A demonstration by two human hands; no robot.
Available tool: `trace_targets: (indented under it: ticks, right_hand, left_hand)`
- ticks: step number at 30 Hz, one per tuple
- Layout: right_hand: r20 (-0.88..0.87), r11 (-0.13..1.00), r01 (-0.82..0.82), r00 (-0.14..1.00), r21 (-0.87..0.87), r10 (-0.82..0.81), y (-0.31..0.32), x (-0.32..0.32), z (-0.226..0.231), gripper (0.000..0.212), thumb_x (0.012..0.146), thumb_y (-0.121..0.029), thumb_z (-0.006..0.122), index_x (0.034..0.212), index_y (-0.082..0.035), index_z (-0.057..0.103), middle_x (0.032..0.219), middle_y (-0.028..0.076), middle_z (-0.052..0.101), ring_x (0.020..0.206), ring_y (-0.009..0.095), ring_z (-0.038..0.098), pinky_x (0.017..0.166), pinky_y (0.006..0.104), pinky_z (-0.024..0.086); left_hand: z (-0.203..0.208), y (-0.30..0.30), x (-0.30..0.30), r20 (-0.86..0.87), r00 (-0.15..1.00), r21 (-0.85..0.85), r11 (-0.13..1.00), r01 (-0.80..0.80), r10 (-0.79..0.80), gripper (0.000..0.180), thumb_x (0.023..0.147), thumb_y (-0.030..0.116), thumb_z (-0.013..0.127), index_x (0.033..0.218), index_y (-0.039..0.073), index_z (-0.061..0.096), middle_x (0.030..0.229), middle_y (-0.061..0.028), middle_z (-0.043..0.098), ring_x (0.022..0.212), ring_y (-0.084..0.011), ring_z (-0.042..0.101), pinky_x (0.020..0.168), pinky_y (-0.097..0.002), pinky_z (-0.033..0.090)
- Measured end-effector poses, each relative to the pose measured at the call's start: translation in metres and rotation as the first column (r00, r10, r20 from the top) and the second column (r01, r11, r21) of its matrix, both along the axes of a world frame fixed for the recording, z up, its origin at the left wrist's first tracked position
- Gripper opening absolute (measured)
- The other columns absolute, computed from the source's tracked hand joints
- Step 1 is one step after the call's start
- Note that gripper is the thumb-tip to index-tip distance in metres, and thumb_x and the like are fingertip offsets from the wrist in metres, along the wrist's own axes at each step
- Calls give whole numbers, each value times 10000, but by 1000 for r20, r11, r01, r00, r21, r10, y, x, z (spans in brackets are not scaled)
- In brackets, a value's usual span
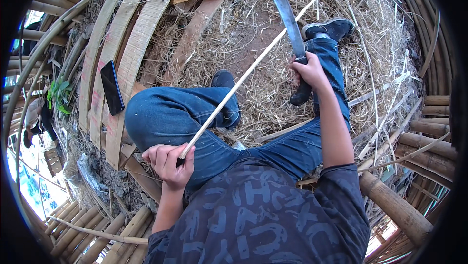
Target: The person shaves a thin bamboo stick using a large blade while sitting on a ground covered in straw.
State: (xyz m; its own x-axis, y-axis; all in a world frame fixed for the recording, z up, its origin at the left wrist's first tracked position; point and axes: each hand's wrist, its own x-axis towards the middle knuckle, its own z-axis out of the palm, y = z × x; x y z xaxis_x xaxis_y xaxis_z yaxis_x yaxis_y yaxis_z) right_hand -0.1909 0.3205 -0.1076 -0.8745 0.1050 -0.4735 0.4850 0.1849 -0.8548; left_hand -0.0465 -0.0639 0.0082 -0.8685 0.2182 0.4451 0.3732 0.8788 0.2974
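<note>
A long, pale, thin strip, looking like split bamboo (243, 75), slants from above my left knee up to the far right. My left hand (168, 162) is closed around its near end, with a small black piece showing between the fingers. My right hand (310, 73) grips the dark handle of a machete (286, 14) over my right shin. The broad grey blade points away from me and crosses the strip near its far part. Whether blade and strip touch I cannot tell.
A wooden pallet-like frame (141, 35) stands at the left, with a dark phone (112, 87) on its slats. Pale shavings (273, 88) cover the ground around my legs. Bamboo poles (395, 208) lie at the right, and more bamboo slats (92, 232) at the lower left.
</note>
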Motion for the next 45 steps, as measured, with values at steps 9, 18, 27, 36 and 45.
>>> trace_targets:
  ticks: [9,18,27,36,45]
  right_hand:
    - [21,989,25,999,145,-28,18,-31,13,241,769,-121,767,768,-2,558,571,24,535,414,108,503,375,263,417]
    - [13,947,-52,999,316,50,-21,-2,12,320,746,-188,804,776,26,567,596,69,586,469,138,561,437,310,454]
    - [36,986,-6,999,168,0,4,-20,12,242,773,-111,754,782,12,545,561,36,540,424,132,527,383,295,426]
    - [21,981,-86,996,174,84,6,-11,13,167,759,-50,702,804,27,560,603,42,564,450,122,529,413,295,436]
    - [-94,948,-211,966,237,239,-16,11,13,99,756,-55,640,799,12,582,624,41,556,454,116,529,425,291,435]
  left_hand:
    - [-2,-3,2,-14,1000,-30,1000,-1,0,149,762,198,790,807,109,680,750,8,582,758,-201,524,791,-357,346]
    - [-7,-5,1,-16,1000,-38,999,-17,17,159,763,223,798,829,128,688,750,32,564,751,-183,507,786,-353,327]
    - [-4,-2,0,-26,999,-42,999,-19,18,157,760,229,801,817,136,688,739,28,559,744,-186,508,780,-354,327]
    - [-4,-4,1,-11,1000,-22,999,-30,29,158,756,222,804,800,136,679,729,25,560,733,-189,507,775,-352,327]
    - [-6,-6,1,-18,999,-40,998,-38,37,166,745,215,811,802,135,677,730,26,557,729,-188,509,772,-352,326]
